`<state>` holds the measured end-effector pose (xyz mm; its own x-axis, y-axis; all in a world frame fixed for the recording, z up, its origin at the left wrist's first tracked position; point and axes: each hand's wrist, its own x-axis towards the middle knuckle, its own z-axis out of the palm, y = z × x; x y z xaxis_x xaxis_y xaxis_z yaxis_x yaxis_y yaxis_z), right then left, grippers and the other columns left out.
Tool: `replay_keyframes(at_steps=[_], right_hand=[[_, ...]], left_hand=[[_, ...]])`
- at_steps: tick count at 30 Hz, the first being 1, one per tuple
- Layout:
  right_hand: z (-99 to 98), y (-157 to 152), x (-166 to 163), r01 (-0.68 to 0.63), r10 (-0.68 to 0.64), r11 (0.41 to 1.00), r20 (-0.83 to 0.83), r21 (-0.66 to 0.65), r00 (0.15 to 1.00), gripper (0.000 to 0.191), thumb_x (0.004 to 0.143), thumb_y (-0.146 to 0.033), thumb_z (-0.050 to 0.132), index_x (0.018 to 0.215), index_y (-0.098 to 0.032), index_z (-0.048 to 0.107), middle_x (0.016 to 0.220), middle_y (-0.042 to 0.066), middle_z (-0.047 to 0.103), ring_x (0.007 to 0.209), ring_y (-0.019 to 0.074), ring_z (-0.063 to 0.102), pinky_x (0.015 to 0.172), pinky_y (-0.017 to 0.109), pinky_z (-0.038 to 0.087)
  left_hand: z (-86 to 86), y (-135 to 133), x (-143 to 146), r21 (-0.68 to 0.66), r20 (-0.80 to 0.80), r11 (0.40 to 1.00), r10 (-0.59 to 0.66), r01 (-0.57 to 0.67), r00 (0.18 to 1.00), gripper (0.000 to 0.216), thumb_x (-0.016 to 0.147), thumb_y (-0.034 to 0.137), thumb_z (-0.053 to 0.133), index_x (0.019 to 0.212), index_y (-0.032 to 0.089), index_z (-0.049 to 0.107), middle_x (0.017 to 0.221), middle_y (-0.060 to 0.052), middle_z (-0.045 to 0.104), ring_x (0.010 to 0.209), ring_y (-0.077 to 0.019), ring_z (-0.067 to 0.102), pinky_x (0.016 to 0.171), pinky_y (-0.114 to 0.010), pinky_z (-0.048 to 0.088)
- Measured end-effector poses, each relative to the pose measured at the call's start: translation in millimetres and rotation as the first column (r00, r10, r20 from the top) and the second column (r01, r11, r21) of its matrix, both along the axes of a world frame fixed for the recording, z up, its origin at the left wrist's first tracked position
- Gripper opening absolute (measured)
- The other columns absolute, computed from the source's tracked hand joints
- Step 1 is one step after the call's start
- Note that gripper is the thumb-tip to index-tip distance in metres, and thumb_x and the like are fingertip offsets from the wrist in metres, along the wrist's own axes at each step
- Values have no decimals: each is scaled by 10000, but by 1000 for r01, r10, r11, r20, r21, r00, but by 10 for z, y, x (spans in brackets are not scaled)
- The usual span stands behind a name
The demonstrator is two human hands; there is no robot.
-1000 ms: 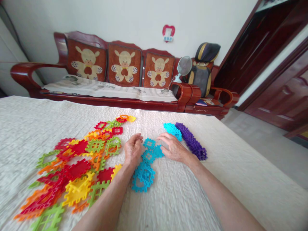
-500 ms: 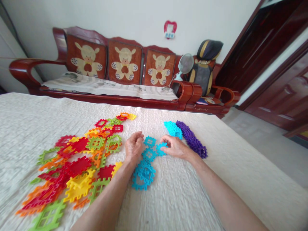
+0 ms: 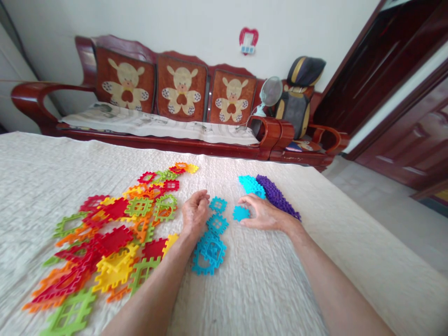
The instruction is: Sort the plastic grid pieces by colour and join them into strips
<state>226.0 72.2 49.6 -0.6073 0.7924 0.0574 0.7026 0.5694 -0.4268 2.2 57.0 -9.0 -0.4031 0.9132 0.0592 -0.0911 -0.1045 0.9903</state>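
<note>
My right hand [image 3: 262, 213] has thumb and fingers at the edges of a solid blue building tile [image 3: 241, 213] with a toothed rim, low over the cloth. My left hand [image 3: 195, 212] is curled closed on its side, no piece showing in it. Just right of it lie a small blue window tile [image 3: 218, 205] and another blue window tile [image 3: 217, 224]. Nearer me, larger blue frame tiles [image 3: 209, 253] overlap. Beyond my right hand sit a light blue row of tiles [image 3: 251, 185] and a purple row of tiles [image 3: 278, 198], closely packed.
A loose heap of red, orange, yellow and green tiles [image 3: 115, 238] spreads left of my left arm. Whitish quilted cloth [image 3: 336, 252] covers the table. Past its far edge stand a wooden sofa [image 3: 157, 142] with bear cushions and a small fan [image 3: 271, 92].
My right hand has shifted slightly right with the solid blue tile, away from the window tiles, and its fingers have spread wider around it. My left hand has stayed in place.
</note>
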Motion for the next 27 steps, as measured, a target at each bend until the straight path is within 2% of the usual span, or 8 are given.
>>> replay_keyframes(at_steps=[6,12,15,19,27], right_hand=[[-45,-79,-131,8,-17,995,92,102,996,382,732,-295,663,1087,-205,556,1069,69,577,1026,213,550,883,338,437],[34,-86,-117,-53,39,987,96,153,995,471,712,-185,627,1170,-211,520,1137,72,551,1068,201,532,922,319,427],[86,14,47,33,-57,961,82,274,995,509,712,-140,587,1208,-212,497,1173,83,525,1082,210,516,935,341,416],[88,161,280,142,-215,890,125,434,968,553,703,-126,579,1240,-216,480,1170,98,518,1058,245,505,906,395,411],[-5,195,326,129,-242,883,203,452,949,544,711,-122,568,1237,-225,472,1165,95,515,1087,258,469,899,398,368]], left_hand=[[-18,4,-4,-1,-19,1000,-10,10,1000,382,691,294,530,1015,135,654,899,-87,705,792,-174,650,683,-269,507],[-44,4,-8,4,-7,1000,-15,15,1000,386,695,325,550,1014,132,649,915,-94,699,789,-175,643,682,-274,507],[-27,-9,2,5,10,1000,-11,11,1000,388,690,349,562,1000,132,651,904,-91,697,785,-175,643,700,-286,512],[14,-30,11,-7,20,1000,-19,20,1000,401,684,369,566,1002,138,647,908,-91,694,771,-174,641,656,-271,509],[28,-36,17,-4,25,1000,-15,15,1000,411,679,367,562,1010,136,644,898,-91,696,766,-177,642,647,-271,503]])
